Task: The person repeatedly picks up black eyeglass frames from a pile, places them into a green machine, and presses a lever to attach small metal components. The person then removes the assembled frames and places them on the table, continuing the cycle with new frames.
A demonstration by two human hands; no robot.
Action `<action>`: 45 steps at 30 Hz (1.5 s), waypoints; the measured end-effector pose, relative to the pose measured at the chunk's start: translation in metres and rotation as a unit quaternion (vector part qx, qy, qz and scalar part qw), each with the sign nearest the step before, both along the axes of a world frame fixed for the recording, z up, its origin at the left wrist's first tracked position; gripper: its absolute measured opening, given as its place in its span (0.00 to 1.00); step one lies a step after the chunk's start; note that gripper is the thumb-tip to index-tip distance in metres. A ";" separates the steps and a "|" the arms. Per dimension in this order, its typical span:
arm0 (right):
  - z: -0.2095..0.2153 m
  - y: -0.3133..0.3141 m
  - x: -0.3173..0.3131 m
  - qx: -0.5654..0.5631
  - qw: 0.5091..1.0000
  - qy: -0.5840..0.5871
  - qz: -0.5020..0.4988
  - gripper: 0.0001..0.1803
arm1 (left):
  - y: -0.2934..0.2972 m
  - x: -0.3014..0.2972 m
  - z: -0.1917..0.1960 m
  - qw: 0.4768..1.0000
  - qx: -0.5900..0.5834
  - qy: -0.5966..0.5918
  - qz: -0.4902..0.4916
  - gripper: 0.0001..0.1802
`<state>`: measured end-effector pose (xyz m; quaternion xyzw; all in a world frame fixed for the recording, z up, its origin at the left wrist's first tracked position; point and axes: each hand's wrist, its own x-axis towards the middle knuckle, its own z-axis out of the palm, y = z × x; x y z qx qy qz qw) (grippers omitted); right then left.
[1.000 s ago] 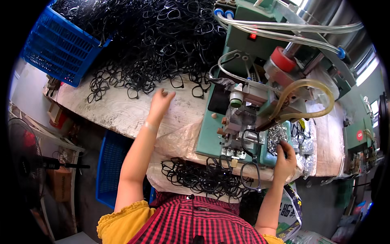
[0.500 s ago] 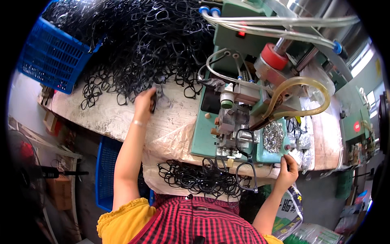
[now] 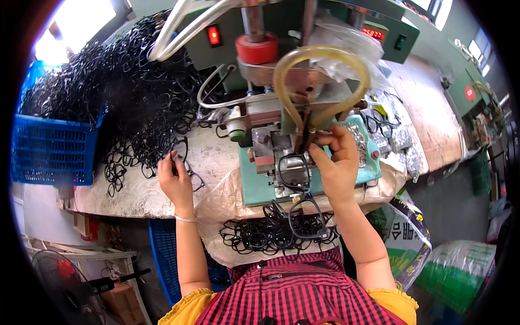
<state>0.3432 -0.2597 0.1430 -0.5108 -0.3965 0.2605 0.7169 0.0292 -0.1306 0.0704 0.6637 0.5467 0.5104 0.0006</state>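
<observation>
Currently, the person's left hand [image 3: 176, 181] holds a black plastic eyeglass frame [image 3: 186, 148] in narrowly pinched fingers, over the pale wooden counter [image 3: 215, 160], beside the far-left heap of black frames [image 3: 146, 103]. At right, the right hand [image 3: 339, 165] reaches to the green metal press [image 3: 254, 189], fingers curled; whether they grip anything cannot be told. A second black eyeglass frame [image 3: 308, 196] sits at the press's near side.

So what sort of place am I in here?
Most likely an eyeglass-making workshop: there's a big heap of black eyeglass frames, a green bench-mounted machine in front of you, and a pile of small silvery parts beside it.
</observation>
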 end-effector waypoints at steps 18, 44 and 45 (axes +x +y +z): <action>-0.006 -0.014 0.066 -0.130 0.864 -0.468 -0.131 0.13 | -0.080 0.132 0.114 0.805 0.137 0.108 -0.567 0.17; -0.055 -0.034 0.090 -0.120 0.920 -0.334 -0.164 0.09 | 0.055 0.084 -0.039 0.908 -0.207 0.001 -0.364 0.32; -0.055 -0.032 0.090 -0.122 0.927 -0.311 -0.167 0.09 | 0.063 0.083 -0.035 0.905 -0.205 0.033 -0.371 0.33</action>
